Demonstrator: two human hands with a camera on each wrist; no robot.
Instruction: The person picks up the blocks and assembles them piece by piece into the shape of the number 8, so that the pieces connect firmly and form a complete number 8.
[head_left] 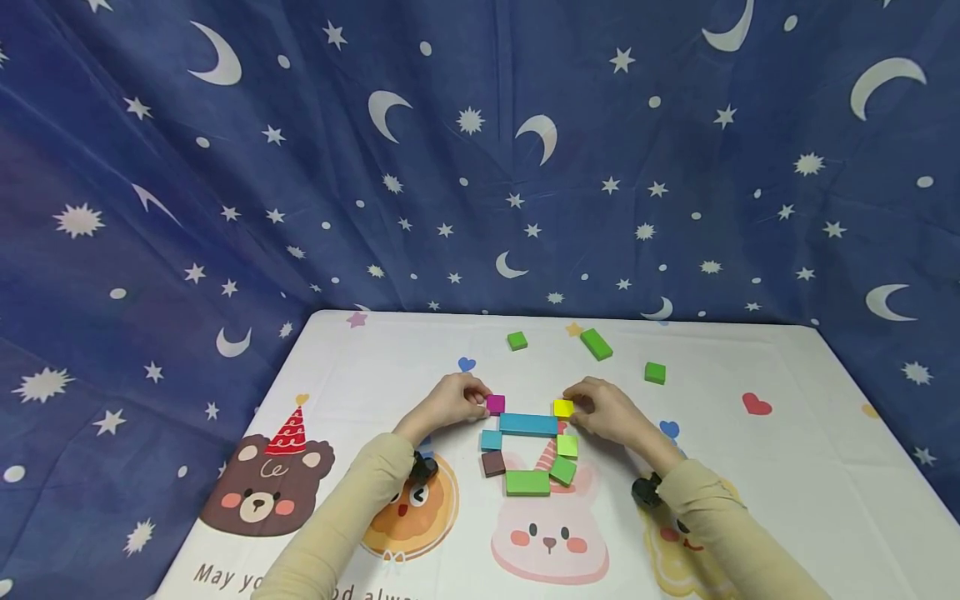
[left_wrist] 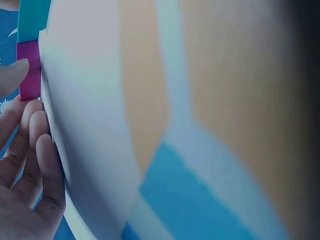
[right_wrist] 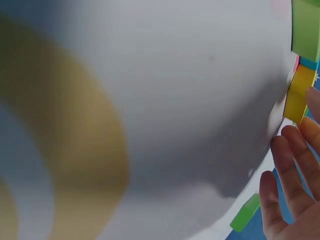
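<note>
My left hand (head_left: 452, 400) pinches a magenta block (head_left: 495, 404) at the upper left corner of a long blue block (head_left: 528, 425). At the other end, my right hand (head_left: 609, 410) has thumb and fingertips on a yellow block (head_left: 563, 408). Below the blue block, a small blue block (head_left: 491, 441), a brown block (head_left: 493, 463), a long green block (head_left: 528, 483), a green block (head_left: 563, 471) and a light green block (head_left: 567, 447) form a ring. The left wrist view shows the thumb on the magenta block (left_wrist: 30, 84); the right wrist view shows fingers at the yellow block (right_wrist: 299, 95).
Farther back on the white printed tablecloth (head_left: 420, 350) lie a small green block (head_left: 517, 341), a longer green block (head_left: 596, 344) and another green block (head_left: 655, 372). A dark blue curtain (head_left: 450, 167) with moons and stars hangs behind the table.
</note>
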